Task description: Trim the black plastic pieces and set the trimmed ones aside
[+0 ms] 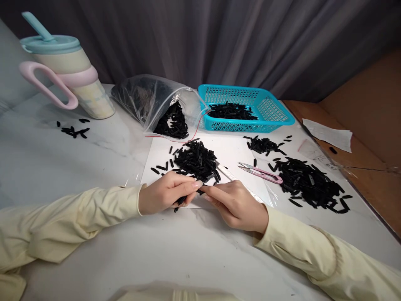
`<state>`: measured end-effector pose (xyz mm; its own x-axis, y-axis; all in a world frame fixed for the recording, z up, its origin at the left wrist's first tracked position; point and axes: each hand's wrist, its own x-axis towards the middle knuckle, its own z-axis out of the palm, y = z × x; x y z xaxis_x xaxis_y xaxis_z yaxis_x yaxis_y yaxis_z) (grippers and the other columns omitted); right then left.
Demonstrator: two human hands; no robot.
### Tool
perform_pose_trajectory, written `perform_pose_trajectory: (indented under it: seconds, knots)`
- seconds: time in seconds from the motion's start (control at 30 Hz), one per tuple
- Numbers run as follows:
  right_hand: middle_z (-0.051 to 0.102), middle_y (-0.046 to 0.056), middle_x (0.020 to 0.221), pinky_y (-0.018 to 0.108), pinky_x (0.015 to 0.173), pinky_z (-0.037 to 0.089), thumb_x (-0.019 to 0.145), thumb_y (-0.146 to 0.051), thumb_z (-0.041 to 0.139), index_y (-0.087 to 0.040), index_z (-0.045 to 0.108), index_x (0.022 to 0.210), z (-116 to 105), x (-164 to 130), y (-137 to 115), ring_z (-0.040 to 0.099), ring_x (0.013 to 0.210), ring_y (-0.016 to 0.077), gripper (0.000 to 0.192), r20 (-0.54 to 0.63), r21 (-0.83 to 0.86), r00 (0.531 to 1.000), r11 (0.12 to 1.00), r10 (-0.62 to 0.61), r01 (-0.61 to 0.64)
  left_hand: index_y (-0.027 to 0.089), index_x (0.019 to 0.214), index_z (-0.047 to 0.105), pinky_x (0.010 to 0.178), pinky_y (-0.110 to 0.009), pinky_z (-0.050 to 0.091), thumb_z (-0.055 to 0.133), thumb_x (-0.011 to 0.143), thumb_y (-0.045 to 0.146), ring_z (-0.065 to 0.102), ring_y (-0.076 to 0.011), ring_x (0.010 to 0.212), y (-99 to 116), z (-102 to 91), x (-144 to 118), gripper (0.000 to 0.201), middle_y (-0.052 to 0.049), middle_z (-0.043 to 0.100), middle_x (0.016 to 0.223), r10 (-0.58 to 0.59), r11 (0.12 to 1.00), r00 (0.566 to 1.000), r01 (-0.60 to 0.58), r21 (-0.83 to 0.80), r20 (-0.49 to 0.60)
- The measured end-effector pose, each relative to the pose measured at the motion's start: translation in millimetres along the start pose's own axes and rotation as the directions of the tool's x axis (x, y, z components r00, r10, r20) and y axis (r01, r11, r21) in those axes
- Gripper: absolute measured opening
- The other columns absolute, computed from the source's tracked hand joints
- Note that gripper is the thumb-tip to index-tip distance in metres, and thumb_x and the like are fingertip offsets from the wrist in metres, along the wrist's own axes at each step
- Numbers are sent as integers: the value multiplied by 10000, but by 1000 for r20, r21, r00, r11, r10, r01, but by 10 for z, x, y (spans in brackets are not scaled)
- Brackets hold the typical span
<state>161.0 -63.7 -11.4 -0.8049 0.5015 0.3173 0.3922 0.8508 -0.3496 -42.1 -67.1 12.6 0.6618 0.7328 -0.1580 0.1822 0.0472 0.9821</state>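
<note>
My left hand point(167, 192) is closed around several small, slender black pieces point(179, 202), whose ends stick out below its fingers. Against its thumb tip, my right hand point(236, 205) pinches the end of a black piece, mostly covered by the fingers. Just beyond both hands, a heap of loose black pieces point(197, 159) lies on a white sheet point(158, 151). A slim white tool with a grey tip point(226, 171) runs from the heap to beneath my right hand. To the right rest pink-handled thread snips point(261, 172), their blades apart.
At the back, a clear plastic bag point(140, 98) spills black pieces beside a blue basket point(247, 125) containing more. A large pile point(310, 184) and a smaller one point(265, 145) lie right. A tumbler point(75, 79) stands left, near a few scattered pieces point(75, 132).
</note>
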Motion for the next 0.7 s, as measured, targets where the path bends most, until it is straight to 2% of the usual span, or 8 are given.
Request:
perform_pose_trajectory:
  seconds: [0.2, 0.33, 0.43, 0.53, 0.6, 0.7]
  knots:
    - [510, 3, 545, 247, 467, 260, 897, -143, 278, -118, 546, 942, 12, 2, -17, 406, 455, 125, 273, 9, -11, 1000, 1000, -10, 10, 152, 535, 430, 383, -205, 246, 347, 897, 325, 301, -52, 396, 3, 1, 1, 409, 49, 352, 458, -6, 1000, 1000, 6, 12, 15]
    - [523, -10, 531, 235, 465, 267, 932, -213, 323, -129, 553, 930, -177, 23, 15, 440, 442, 107, 245, -12, -38, 1000, 999, 2, -3, 155, 543, 412, 389, -203, 256, 347, 895, 336, 292, -47, 392, -24, -7, 15, 402, 51, 372, 470, -10, 1000, 1000, 10, -25, -12]
    - [536, -11, 516, 227, 454, 256, 940, -274, 340, -132, 570, 889, -420, -2, 81, 447, 409, 93, 275, -36, -196, 992, 973, 119, -124, 156, 545, 404, 393, -203, 260, 355, 893, 357, 313, -49, 409, -49, -7, 20, 405, 44, 389, 494, -8, 1000, 1000, 8, -16, -15]
    - [576, -3, 556, 226, 429, 223, 923, -374, 359, -113, 545, 1016, -551, -84, 126, 430, 365, 94, 333, -41, -421, 958, 864, 284, -274, 154, 546, 409, 385, -203, 247, 364, 890, 373, 313, -49, 412, -55, -2, 19, 409, 43, 390, 499, -9, 1000, 1000, 9, -10, -6]
    - [619, 19, 641, 229, 420, 206, 902, -368, 389, -90, 468, 1162, -525, -146, 131, 471, 395, 110, 388, -8, -511, 948, 813, 318, -277, 151, 551, 412, 380, -204, 235, 369, 888, 377, 298, -45, 403, -43, 3, 16, 408, 47, 387, 496, -29, 999, 1000, 28, -30, -6]
    - [630, 38, 699, 241, 412, 174, 858, -234, 427, -79, 364, 1284, -402, -200, 129, 556, 519, 149, 458, 54, -582, 953, 785, 298, -213, 149, 553, 414, 383, -205, 232, 361, 889, 381, 300, -44, 402, -18, 8, 13, 412, 47, 385, 495, -69, 996, 997, 68, -53, -17]
